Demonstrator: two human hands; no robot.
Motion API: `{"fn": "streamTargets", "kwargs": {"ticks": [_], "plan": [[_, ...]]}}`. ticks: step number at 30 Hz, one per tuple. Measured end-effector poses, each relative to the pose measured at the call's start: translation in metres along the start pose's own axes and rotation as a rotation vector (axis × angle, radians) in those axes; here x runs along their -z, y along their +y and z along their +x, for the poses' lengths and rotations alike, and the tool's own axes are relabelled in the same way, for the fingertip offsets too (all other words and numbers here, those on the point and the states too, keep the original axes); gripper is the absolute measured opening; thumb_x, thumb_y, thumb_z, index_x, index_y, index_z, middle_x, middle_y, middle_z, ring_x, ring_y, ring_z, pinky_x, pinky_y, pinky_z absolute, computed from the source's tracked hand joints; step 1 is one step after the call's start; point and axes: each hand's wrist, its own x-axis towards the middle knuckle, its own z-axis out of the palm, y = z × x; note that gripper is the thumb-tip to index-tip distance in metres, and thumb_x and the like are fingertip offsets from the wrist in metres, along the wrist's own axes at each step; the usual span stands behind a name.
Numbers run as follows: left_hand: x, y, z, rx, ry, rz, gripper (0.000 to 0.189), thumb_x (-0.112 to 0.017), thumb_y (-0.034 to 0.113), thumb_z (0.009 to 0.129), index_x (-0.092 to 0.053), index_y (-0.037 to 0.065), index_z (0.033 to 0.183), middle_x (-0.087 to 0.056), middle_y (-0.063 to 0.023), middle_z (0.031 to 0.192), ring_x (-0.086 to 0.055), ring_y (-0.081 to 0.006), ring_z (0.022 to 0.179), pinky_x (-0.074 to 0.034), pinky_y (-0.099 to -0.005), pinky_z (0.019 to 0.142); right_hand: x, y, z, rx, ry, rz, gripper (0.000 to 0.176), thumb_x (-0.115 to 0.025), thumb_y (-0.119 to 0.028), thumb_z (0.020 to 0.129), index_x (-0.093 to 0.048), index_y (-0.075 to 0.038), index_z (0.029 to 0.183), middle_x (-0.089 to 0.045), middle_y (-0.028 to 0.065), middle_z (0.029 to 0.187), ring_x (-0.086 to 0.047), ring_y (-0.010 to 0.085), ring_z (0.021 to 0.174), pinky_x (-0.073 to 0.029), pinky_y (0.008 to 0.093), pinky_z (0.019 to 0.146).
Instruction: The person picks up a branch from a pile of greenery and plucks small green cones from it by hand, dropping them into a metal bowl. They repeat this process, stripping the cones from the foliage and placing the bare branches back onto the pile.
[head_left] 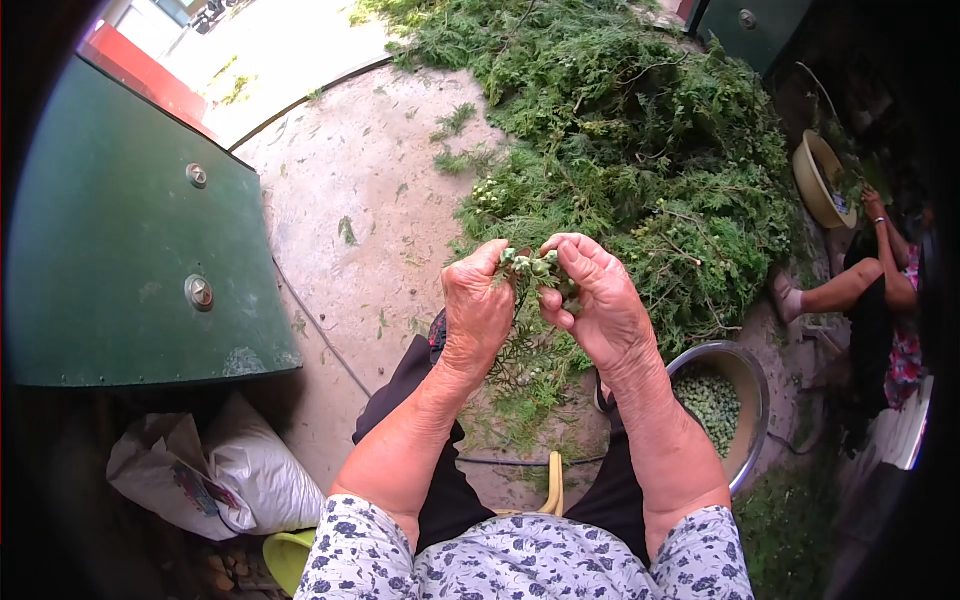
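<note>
My left hand (478, 305) and my right hand (596, 300) are raised together in front of me, both pinching a green conifer sprig (527, 300) that carries a cluster of small green cones (530, 264) at its top. The sprig hangs down between my wrists. To the right of my right forearm stands a metal bowl (752, 388) partly filled with small green cones (710, 400). A large heap of cut green branches (640, 150) lies on the concrete floor ahead.
A green metal door (120, 250) stands open on the left. Pale sacks (230, 470) lie at the lower left. Another person (870, 290) sits at the right near a tan basin (815, 180). A yellow object (285, 555) shows below my arm.
</note>
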Motion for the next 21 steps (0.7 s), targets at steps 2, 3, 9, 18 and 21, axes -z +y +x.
{"fn": "streamTargets", "kwargs": {"ticks": [2, 3, 9, 18, 21], "plan": [[-0.001, -0.005, -0.001, -0.036, 0.004, 0.064, 0.015, -0.049, 0.002, 0.082, -0.061, 0.0, 0.09, -0.059, -0.0061, 0.064, -0.05, -0.0073, 0.062, -0.043, -0.0271, 0.057, -0.002, -0.001, -0.001, -0.016, 0.014, -0.019, 0.017, -0.056, -0.021, 0.088, -0.057, -0.005, 0.094, -0.056, 0.0014, 0.076, -0.053, 0.0094, 0.056, -0.038, 0.0199, 0.04], [-0.002, -0.006, -0.001, -0.074, 0.007, 0.128, 0.015, -0.049, 0.001, 0.081, -0.061, -0.001, 0.089, -0.058, -0.0078, 0.063, -0.05, -0.0077, 0.061, -0.043, -0.0275, 0.057, -0.004, -0.002, -0.002, -0.02, 0.021, -0.02, 0.016, -0.057, -0.019, 0.088, -0.056, -0.006, 0.096, -0.056, 0.0012, 0.076, -0.054, 0.0091, 0.056, -0.038, 0.0194, 0.04], [-0.001, 0.001, 0.0, -0.029, 0.012, 0.118, 0.014, -0.05, 0.001, 0.08, -0.06, -0.002, 0.089, -0.057, -0.0103, 0.062, -0.05, -0.009, 0.06, -0.043, -0.028, 0.057, -0.006, 0.0, -0.002, 0.015, 0.059, -0.104, 0.015, -0.061, -0.013, 0.084, -0.056, -0.005, 0.097, -0.056, 0.0001, 0.077, -0.053, 0.007, 0.055, -0.036, 0.017, 0.038], [-0.004, -0.009, 0.001, -0.183, -0.094, -0.009, 0.006, -0.052, -0.002, 0.075, -0.057, -0.002, 0.077, -0.05, -0.0115, 0.056, -0.043, -0.0153, 0.048, -0.037, -0.0309, 0.049, 0.005, 0.004, 0.001, 0.044, 0.032, 0.017, 0.016, -0.057, -0.012, 0.087, -0.055, -0.002, 0.099, -0.054, 0.0018, 0.075, -0.051, 0.0066, 0.057, -0.036, 0.0169, 0.041], [-0.001, -0.004, 0.0, 0.304, -0.102, -0.368, 0.008, -0.05, -0.002, 0.076, -0.058, -0.001, 0.078, -0.047, -0.0083, 0.055, -0.037, -0.0101, 0.049, -0.035, -0.0297, 0.048, 0.006, -0.004, 0.002, 0.028, -0.058, 0.175, 0.015, -0.054, -0.01, 0.088, -0.055, 0.0, 0.099, -0.054, 0.0041, 0.076, -0.052, 0.008, 0.061, -0.037, 0.0175, 0.043]]}}
